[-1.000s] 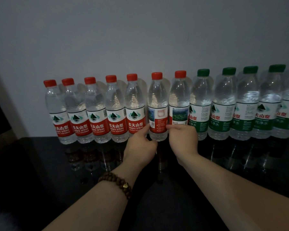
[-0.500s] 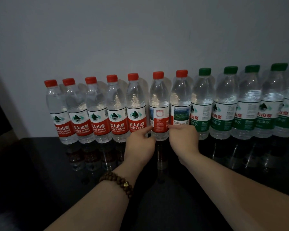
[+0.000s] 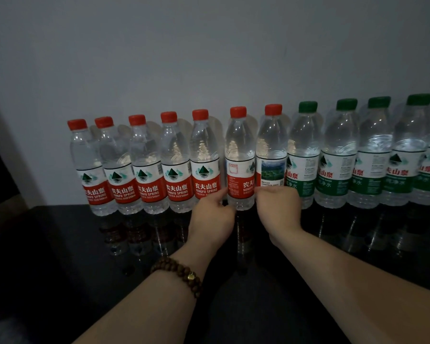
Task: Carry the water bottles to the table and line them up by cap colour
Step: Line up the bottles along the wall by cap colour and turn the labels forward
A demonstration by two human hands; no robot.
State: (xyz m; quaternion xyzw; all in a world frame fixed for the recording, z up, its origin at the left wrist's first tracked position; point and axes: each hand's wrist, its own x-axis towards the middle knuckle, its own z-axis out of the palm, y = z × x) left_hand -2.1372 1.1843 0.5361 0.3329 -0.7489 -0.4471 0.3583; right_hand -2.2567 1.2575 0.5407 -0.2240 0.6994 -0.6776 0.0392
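A row of upright water bottles stands on the black table (image 3: pixel 60 244) against the wall. Several red-capped bottles (image 3: pixel 144 167) fill the left part and several green-capped bottles (image 3: pixel 338 157) the right. One red-capped bottle (image 3: pixel 239 155) in the middle has its label turned partly sideways. My left hand (image 3: pixel 212 219) pinches its lower left side with curled fingers. My right hand (image 3: pixel 278 207) pinches its lower right side, in front of the neighbouring red-capped bottle (image 3: pixel 271 157).
A plain pale wall rises straight behind the bottles. A dark object (image 3: pixel 0 175) stands at the left edge beside the table. The glossy table top in front of the row mirrors the bottles. A bead bracelet (image 3: pixel 178 274) circles my left wrist.
The middle red-capped bottle has been turned between both hands: more of its red label with the characters now faces me. Both hands stay at its base.
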